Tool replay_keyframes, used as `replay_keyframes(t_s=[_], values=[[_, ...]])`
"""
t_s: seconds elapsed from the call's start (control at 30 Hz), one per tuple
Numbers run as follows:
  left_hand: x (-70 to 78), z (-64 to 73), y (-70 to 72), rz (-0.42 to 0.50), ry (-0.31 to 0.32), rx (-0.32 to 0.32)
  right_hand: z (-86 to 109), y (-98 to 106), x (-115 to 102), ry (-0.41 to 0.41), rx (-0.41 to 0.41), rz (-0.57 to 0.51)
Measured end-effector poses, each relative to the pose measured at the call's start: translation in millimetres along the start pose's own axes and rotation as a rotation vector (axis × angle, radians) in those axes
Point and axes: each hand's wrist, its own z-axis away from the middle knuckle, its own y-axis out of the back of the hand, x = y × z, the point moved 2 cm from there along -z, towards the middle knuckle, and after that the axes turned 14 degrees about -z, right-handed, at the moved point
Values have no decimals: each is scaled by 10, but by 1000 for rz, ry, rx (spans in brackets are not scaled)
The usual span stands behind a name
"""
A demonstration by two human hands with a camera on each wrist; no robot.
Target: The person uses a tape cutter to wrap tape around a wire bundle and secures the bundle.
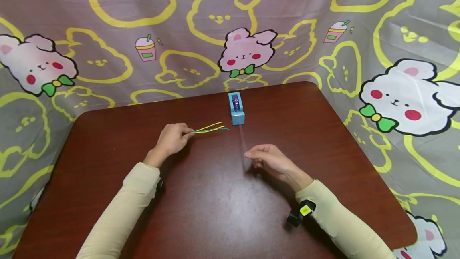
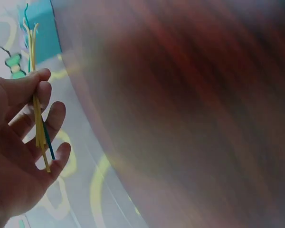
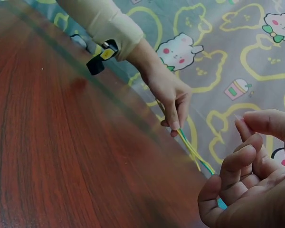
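Between thumb and forefinger my left hand (image 1: 173,138) pinches a small bundle of thin yellow and green wires (image 1: 208,130). In the left wrist view the wires (image 2: 40,128) run past the thumb, their lower ends lying across the other fingers. A blue tape dispenser (image 1: 236,117) with a purple core stands beyond the wire tips. From its front a strip of clear tape (image 1: 242,139) stretches toward me. My right hand (image 1: 271,161) pinches this strip near its end, the other fingers curled loosely. In the right wrist view the tape itself is barely visible.
Both hands are above a dark reddish-brown table (image 1: 215,203) with rounded corners. A patterned cloth (image 1: 201,63) hangs behind it and along both sides. Each sleeve carries a small black wrist camera (image 1: 301,213).
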Motion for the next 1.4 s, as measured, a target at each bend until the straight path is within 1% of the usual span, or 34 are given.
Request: replay_keyframes(t_s=[0.27,0.5,0.73,0.93,1.1,1.23,1.4], values=[[400,-64,-38,22,-51,-19,26,9,-20,1,7,11],[741,-132,-96,87,-126,3,32,22,-1,-13,6,-6],[1018,-141,-113,119,-180,16,25,38,36,-16,9,-24],[1199,-123,-109,138,-216,32,35,44,89,-26,-15,-51],[1327,-76,-79,147,-224,24,55,73,145,-36,-18,-46],[1389,-27,-82,152,-221,25,66,86,190,-47,-5,-47],[1428,10,-87,165,-223,36,62,83,218,-57,3,-63]])
